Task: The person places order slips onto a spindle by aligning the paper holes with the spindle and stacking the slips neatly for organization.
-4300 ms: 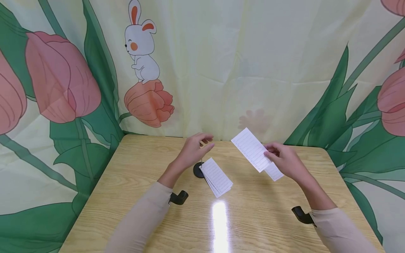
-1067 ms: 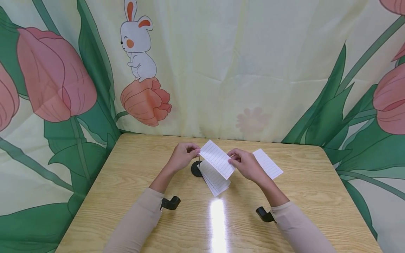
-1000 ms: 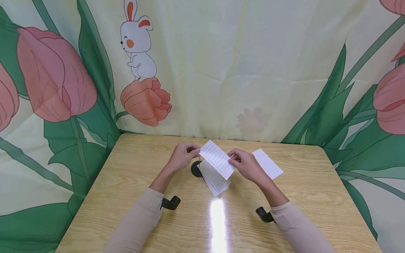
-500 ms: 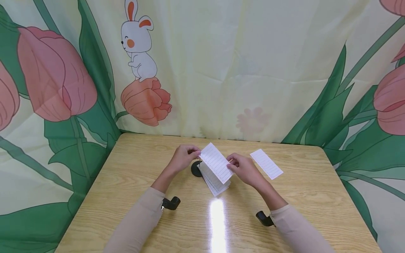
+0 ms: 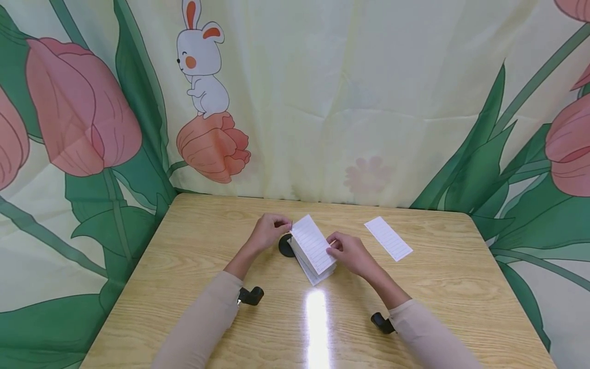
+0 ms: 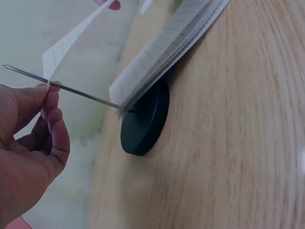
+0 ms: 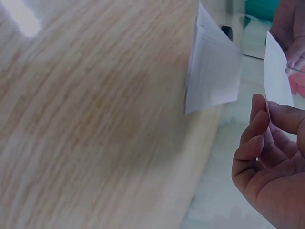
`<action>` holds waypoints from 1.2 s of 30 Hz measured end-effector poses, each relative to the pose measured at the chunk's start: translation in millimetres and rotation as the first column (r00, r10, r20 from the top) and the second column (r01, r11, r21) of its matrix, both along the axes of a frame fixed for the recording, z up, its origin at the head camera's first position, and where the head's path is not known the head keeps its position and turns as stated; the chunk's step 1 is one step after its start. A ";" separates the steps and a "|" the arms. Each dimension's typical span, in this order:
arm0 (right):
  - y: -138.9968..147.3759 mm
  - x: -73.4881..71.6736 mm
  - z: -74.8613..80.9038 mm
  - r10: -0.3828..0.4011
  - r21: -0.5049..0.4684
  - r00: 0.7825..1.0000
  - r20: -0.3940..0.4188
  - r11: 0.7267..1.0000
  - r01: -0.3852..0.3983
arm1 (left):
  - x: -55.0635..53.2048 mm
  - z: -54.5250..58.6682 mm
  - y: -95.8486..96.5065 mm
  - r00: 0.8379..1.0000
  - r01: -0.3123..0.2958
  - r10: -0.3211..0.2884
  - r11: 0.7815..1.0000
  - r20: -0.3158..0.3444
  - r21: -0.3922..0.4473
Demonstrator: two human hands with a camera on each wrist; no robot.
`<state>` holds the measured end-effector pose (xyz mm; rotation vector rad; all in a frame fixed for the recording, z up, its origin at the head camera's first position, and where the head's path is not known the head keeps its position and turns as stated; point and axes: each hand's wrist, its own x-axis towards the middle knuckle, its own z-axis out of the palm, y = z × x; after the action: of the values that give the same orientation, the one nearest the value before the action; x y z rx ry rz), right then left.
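Note:
Between both hands hangs a ruled white paper slip (image 5: 311,241), tilted above a small stack of similar slips (image 6: 164,52). My left hand (image 5: 269,231) pinches its corner at the upright metal spike (image 6: 86,96) of a bill spike with a round black base (image 6: 145,119). In the left wrist view the spike's tip sticks out past that corner, so the slip appears threaded on it. My right hand (image 5: 349,251) pinches the slip's opposite edge between thumb and fingers, clear in the right wrist view. The stack is threaded low on the spike, near the base.
One more ruled slip (image 5: 388,239) lies flat on the wooden table (image 5: 451,277), right of my right hand. Behind the table's far edge hangs a curtain (image 5: 295,102) printed with tulips and a rabbit. Each wrist wears a black camera mount (image 5: 251,295).
My right hand has brought the slip leftward from beside the loose one to the spike. My left hand, formerly holding nothing, now pinches its corner. Over the last second the slip has sunk slightly.

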<state>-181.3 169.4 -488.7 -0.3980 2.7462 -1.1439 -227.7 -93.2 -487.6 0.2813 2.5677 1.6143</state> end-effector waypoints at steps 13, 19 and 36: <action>-6.4 3.1 -17.9 -0.033 0.020 0.997 0.065 0.999 0.032 | -0.5 -24.8 -0.1 0.999 -0.026 0.028 0.999 0.028 -0.041; -8.8 3.5 -24.0 -0.028 0.033 0.998 0.059 0.999 0.026 | -0.2 -33.9 0.6 0.999 -0.034 0.036 0.998 0.039 -0.052; -11.0 -1.2 -31.8 -0.047 0.124 0.997 0.069 0.992 0.038 | -0.5 -47.3 5.0 0.996 -0.063 0.067 0.995 0.058 -0.072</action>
<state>-182.4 158.4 -520.5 -0.2789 2.7568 -0.9723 -228.2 -88.2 -534.9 0.1428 2.6073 1.5240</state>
